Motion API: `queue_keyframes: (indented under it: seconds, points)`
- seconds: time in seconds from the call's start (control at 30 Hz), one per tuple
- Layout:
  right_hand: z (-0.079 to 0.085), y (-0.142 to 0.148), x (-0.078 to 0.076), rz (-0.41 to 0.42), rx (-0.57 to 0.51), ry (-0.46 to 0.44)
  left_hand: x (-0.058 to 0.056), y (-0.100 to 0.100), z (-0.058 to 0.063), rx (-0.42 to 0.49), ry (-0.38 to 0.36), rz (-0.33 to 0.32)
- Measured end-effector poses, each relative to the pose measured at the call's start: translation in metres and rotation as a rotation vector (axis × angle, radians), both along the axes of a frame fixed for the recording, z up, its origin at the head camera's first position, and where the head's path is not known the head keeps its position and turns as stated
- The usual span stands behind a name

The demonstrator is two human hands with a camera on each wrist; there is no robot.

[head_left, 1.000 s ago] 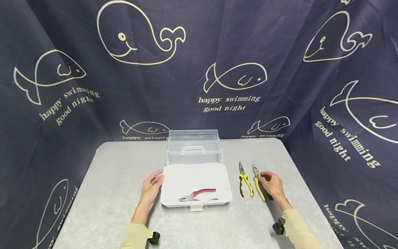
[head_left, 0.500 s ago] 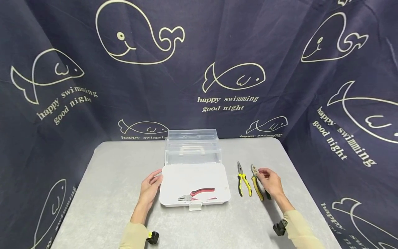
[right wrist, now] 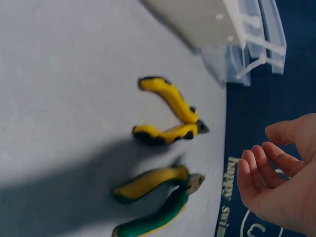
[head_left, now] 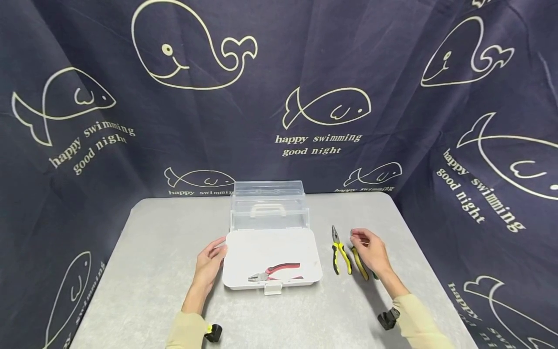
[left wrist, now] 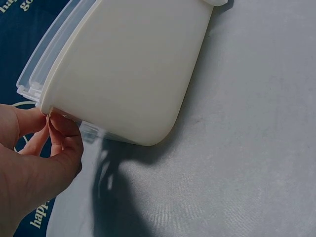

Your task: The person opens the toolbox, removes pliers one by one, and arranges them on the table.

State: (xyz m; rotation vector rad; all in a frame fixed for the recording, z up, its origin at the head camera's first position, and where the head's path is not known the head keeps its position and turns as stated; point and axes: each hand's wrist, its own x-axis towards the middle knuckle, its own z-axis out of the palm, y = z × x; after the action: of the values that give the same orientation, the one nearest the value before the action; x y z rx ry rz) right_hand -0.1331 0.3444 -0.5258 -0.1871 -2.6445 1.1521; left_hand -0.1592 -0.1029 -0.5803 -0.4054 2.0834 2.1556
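A white toolbox (head_left: 272, 249) stands with its clear lid raised. Red-handled pliers (head_left: 283, 267) lie inside it near the front. My left hand (head_left: 208, 266) pinches the box's left rim between thumb and fingers, as the left wrist view shows up close. To the right of the box, my right hand (head_left: 370, 249) hovers above green-and-yellow pliers (right wrist: 165, 212), fingers loosely bent and holding nothing. In the head view it hides the head of these pliers. Yellow-and-black long-nose pliers (head_left: 339, 247) lie between them and the box, handles spread.
Clear tiered trays (head_left: 270, 222) and the lid rise at the back of the box, with a pale handle (head_left: 268, 209) showing through. A latch (head_left: 272, 289) hangs at the front. The grey table (head_left: 174, 228) ends at a dark printed curtain (head_left: 244, 121).
My right hand has moved forward and left from beside the green-and-yellow pliers to over their head. My left hand keeps its hold on the box rim.
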Motion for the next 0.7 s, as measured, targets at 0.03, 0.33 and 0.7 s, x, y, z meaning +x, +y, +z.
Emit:
queue_keyframes:
  seconds: [0.03,0.33,0.7]
  points:
    - [0.001,-0.003,0.0,0.008,-0.01,0.007,0.0,-0.001,0.0,-0.003,0.0,-0.003]
    - [0.01,-0.03,-0.005,0.084,-0.07,0.041,0.0,0.0,0.002,-0.017,-0.014,-0.016]
    - [0.018,-0.065,-0.006,0.225,-0.1,0.091,-0.001,0.001,0.0,-0.013,-0.015,-0.017]
